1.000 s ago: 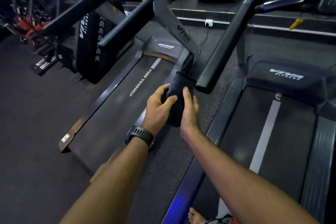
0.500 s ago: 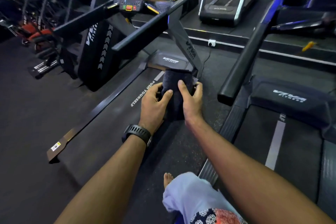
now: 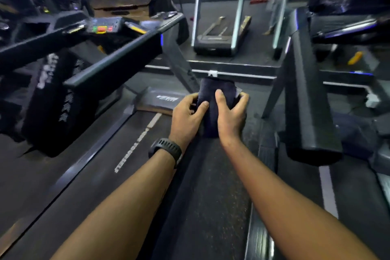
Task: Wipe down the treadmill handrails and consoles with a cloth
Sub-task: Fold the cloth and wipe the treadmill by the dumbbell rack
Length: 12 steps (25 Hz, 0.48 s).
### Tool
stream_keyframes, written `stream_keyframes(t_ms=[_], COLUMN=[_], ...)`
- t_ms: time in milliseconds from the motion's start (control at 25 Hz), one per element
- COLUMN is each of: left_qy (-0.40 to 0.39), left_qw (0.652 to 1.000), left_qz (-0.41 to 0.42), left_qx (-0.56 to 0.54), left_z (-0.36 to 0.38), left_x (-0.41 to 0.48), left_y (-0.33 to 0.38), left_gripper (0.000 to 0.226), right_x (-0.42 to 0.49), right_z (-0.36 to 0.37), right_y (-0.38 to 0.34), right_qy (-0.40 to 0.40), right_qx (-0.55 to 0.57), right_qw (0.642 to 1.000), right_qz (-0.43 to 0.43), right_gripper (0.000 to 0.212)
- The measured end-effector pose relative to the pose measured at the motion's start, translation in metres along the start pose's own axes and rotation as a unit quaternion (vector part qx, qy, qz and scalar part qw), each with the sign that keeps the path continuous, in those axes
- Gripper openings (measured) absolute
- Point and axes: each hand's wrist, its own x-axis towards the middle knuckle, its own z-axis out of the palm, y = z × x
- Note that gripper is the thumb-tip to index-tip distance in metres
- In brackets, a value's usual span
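Holding a dark cloth between them, the left hand and the right hand are gripping it from both sides. The left hand is taking the left edge and the right hand is taking the right edge, with the fingers curling round the edges and both thumbs pressing on the front. The 2 thumbs are lying close together but are not touching. The upper part of the cloth is standing up above the hands, and its lower end is showing a little under them.

The cloth is looking very dark, navy or black, and is folded into a long upright rectangle with a flat front and a straight top edge. The picture is blurred, so I cannot tell its weave.

The cloth is hanging in the air to the right of the grey handrail of the left treadmill, well apart from it. The console, with red and green buttons, is sitting left of this handrail's far end.
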Motion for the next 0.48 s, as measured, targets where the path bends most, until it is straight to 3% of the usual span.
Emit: stream_keyframes(t_ms=[200, 480], left_qy=[-0.051, -0.091], left_qw=[0.995, 0.978], left_qz=[0.069, 0.167], left_qx=[-0.056, -0.085], left_z=[0.038, 0.085], left_x=[0.09, 0.2], left_y=[-0.008, 0.0], left_gripper=[0.03, 0.024], right_x=[0.074, 0.156], right_z=[0.014, 0.043], right_y=[-0.012, -0.021], right_qy=[0.099, 0.201], right_qx=[-0.01, -0.033], right_qw=[0.993, 0.971], right_qz=[-0.06, -0.122], right_gripper=[0.04, 0.04])
